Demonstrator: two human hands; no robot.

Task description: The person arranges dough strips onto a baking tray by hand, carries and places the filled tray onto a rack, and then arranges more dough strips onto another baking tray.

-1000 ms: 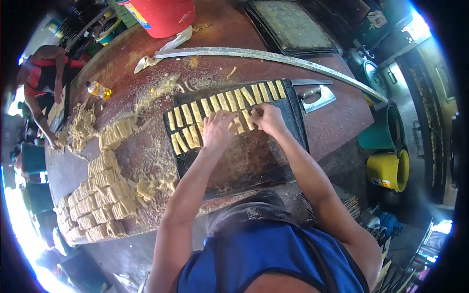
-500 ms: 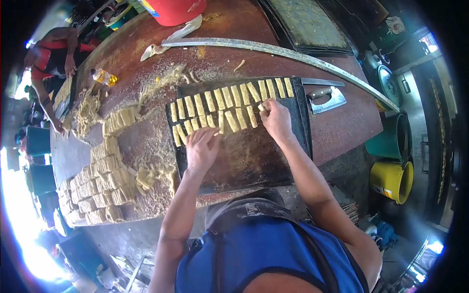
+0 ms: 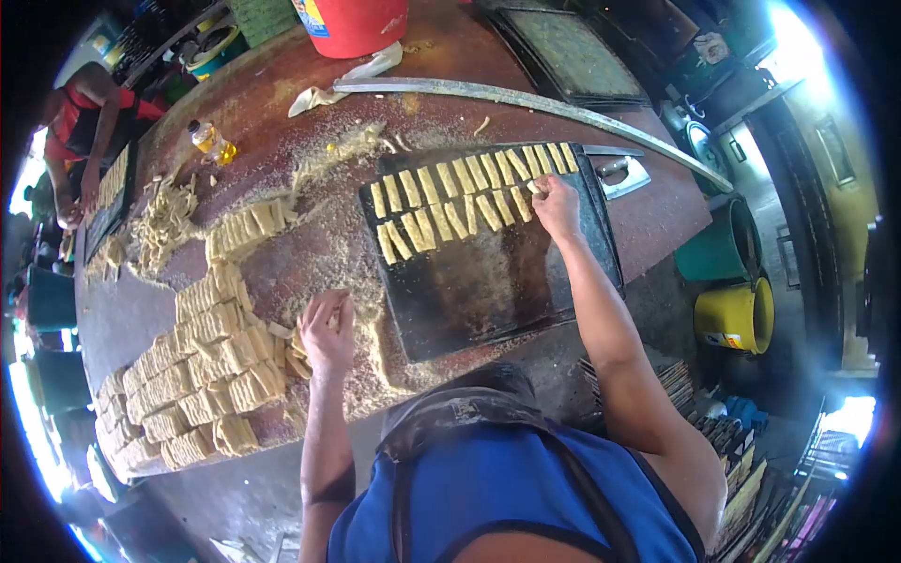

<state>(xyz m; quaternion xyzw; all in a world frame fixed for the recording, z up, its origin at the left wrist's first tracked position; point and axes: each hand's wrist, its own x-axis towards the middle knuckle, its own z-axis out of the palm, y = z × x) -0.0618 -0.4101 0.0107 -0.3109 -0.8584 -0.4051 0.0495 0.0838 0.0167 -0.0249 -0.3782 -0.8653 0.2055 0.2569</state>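
My right hand [image 3: 557,205] pinches a short pale dough stick [image 3: 536,188] at the right end of the second row on a dark baking tray [image 3: 469,310]. Two rows of dough sticks [image 3: 460,178] lie across the tray's far half, some a little slanted. To the left of the tray, my left hand [image 3: 326,330] hovers over the crumb-strewn table, fingers bent and apart, with nothing visible in them. It is beside a few loose dough pieces [image 3: 297,361] and the big stack of bundled dough sticks [image 3: 202,361].
A long metal bar [image 3: 526,100] crosses the table behind the tray. A metal scraper [image 3: 623,176] lies at the tray's right. A bottle of yellow liquid [image 3: 212,144] and a red bucket [image 3: 352,23] stand farther back. Another person [image 3: 89,131] works at the far left.
My left hand has left the tray's sticks and moved left and nearer me, beside the dough stack. My right hand stays at the second row, which has more sticks at its right end. The view has shifted.
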